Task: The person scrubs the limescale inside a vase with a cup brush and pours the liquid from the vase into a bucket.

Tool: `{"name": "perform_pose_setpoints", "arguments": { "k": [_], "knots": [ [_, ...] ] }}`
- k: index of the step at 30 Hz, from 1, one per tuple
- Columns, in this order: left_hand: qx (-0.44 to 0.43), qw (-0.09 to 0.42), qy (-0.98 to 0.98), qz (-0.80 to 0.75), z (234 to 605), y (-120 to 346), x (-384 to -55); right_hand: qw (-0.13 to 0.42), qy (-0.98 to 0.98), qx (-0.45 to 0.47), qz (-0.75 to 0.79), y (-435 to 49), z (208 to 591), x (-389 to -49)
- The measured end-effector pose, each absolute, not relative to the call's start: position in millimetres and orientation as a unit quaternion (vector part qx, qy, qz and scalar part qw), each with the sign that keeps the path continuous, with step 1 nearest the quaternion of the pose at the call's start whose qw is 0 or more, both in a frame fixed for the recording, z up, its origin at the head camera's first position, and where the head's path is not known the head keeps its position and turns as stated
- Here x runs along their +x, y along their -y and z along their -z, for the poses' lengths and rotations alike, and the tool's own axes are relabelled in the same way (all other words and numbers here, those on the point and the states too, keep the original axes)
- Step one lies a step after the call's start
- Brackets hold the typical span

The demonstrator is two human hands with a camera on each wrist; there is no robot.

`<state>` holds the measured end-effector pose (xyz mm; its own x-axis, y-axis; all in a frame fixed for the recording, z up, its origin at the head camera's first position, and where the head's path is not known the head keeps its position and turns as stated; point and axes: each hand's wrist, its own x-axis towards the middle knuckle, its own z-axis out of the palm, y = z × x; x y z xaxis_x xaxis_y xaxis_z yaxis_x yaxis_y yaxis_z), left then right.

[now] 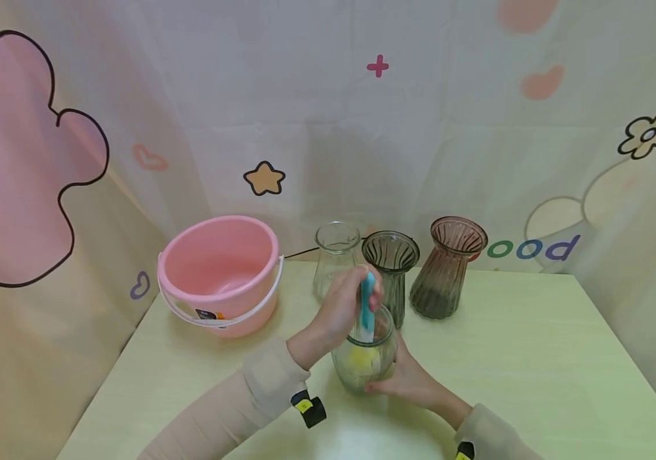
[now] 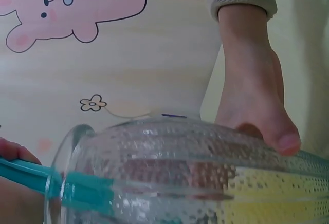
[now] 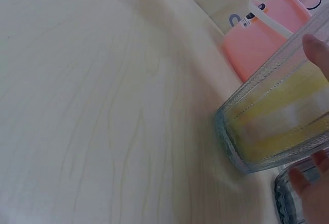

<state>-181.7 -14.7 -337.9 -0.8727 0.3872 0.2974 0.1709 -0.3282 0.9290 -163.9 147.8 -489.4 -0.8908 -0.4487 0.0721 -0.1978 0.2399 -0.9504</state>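
Observation:
My left hand (image 1: pixel 341 305) grips the teal handle of a sponge brush (image 1: pixel 367 300) from above. The handle dips through the mouth of a clear textured glass vase (image 1: pixel 353 378), and the yellow sponge head (image 1: pixel 361 359) shows through the wall. With my right hand (image 1: pixel 407 381) I hold the vase low on its right side, thumb toward the front. In the left wrist view the teal handle (image 2: pixel 87 190) runs into the vase neck. The right wrist view has the vase (image 3: pixel 282 116) tilted, with yellow pressed along its inside; part of the right hand is cut off there.
Behind the hands stand a clear glass vase (image 1: pixel 336 239), a grey ribbed vase (image 1: pixel 397 281) and a reddish-brown ribbed vase (image 1: pixel 440 281). A pink bucket (image 1: pixel 247 319) with a white handle sits at the left on the pale wooden table (image 1: pixel 535 358). A printed curtain (image 1: pixel 328 96) hangs behind.

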Motion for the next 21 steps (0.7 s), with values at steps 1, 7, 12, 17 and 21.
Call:
{"name": "perform_pose_setpoints", "arguments": {
  "k": [1,7,12,17,21],
  "knots": [
    [0.243,0.073,-0.575,-0.778,337.0,14.0,-180.3,0.105,-0.780,-0.208,0.581,-147.5,490.2,-163.9],
    [0.249,0.086,-0.572,-0.777,331.0,12.0,-173.7,0.100,-0.774,-0.201,0.592,-143.8,492.3,-162.6],
    [0.258,0.093,-0.561,-0.781,316.2,14.4,-170.3,0.098,-0.786,-0.172,0.586,-140.8,493.7,-161.1],
    [0.290,0.069,-0.524,-0.798,290.1,18.4,-170.8,0.090,-0.794,-0.152,0.581,-137.7,494.1,-160.3],
    [0.322,0.045,-0.494,-0.806,270.6,20.8,-171.5,0.091,-0.788,-0.154,0.590,-136.4,494.3,-159.3]
  ]
}}
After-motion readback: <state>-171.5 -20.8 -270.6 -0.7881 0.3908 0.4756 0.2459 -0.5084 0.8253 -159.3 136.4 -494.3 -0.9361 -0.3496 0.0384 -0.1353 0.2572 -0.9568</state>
